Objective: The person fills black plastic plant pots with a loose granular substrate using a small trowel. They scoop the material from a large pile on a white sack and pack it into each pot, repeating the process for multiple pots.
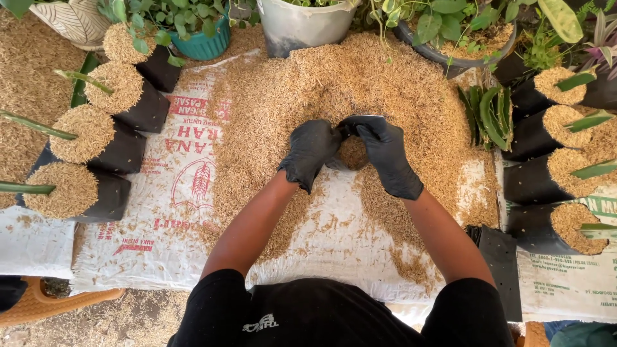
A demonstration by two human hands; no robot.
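Note:
Both of my hands wear black gloves. My left hand [310, 154] and my right hand [385, 154] grip the rim of a small black planting bag [353, 153] from either side. The bag stands in front of a big heap of rice husks [360, 83] and is partly filled with husks. The heap lies on a white printed sack [173, 193] spread on the ground. Most of the bag's body is hidden by my hands.
Filled black planting bags with green cuttings lie in a row at the left [83, 135] and at the right [565, 160]. Potted plants, a teal pot [205, 38] and a white bucket [302, 26] stand behind the heap. Loose green leaves [491, 112] lie at the heap's right.

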